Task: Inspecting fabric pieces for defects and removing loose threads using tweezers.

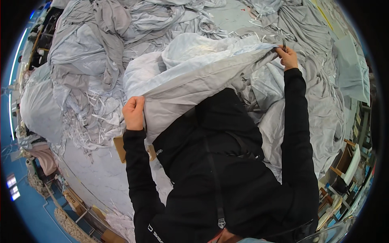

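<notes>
A wide piece of grey cloth (182,90) with a pale blue-white side is stretched across my lap, its edge running up from left to right. My left hand (133,112) is closed on its left corner. Farther off and higher, my right hand (288,57) pinches the other end of that edge. A small dark tool (284,43) pokes up from the right fingers, perhaps thread snips; most of it is hidden in the hand. Beyond the edge, the pale side of the cloth (188,46) lies bunched up.
Heaps of grey cloth (87,48) surround me at the far left, with another pile (312,117) on the right. White strips (103,117) lie tangled at left. A cardboard piece (120,149) is beside my left forearm. Wooden furniture (346,162) stands at the right rim.
</notes>
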{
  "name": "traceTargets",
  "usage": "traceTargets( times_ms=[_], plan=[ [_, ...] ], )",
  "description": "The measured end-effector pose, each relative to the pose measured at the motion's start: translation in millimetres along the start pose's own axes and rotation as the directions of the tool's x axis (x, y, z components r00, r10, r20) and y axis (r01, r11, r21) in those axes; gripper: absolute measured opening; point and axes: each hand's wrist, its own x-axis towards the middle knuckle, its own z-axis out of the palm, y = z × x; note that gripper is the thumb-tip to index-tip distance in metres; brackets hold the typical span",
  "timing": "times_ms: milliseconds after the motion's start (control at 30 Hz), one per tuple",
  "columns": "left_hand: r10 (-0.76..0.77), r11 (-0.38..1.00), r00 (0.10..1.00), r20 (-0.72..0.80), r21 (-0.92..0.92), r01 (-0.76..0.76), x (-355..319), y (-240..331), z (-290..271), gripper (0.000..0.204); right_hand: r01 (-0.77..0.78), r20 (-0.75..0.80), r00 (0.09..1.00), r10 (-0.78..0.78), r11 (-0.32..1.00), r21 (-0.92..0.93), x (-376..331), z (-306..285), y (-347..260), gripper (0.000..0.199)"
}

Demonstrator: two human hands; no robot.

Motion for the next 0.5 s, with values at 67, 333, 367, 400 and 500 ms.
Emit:
traceTargets(
  times_ms=[67,333,367,400,500],
  plan=[
    [-0.019,1.0,1.0,-0.005,-0.001,0.019,-1,0,-1,0.019,0.019,-0.013,1.0,-0.019,1.0,0.012,4,2,3,0.013],
    [-0.007,1.0,1.0,0.008,-0.028,0.007,1,-7,-8,0.018,-0.001,0.006,1.0,0.001,0.998,-0.07,14,-3,15,0.015],
    [-0.012,1.0,1.0,-0.013,-0.015,0.012,2,-8,-10,0.018,-0.011,-0.014,1.0,0.01,0.998,-0.068,17,-3,18,0.016],
    [-0.005,1.0,1.0,0.016,0.01,0.005,2,-9,-12,0.016,-0.002,0.013,1.0,0.002,0.998,-0.066,19,-3,20,0.014],
    [-0.045,0.999,0.998,0.036,-0.004,0.045,2,-11,-17,0.014,-0.047,0.02,0.999,0.048,0.997,-0.055,27,-3,25,0.015]
  ],
)
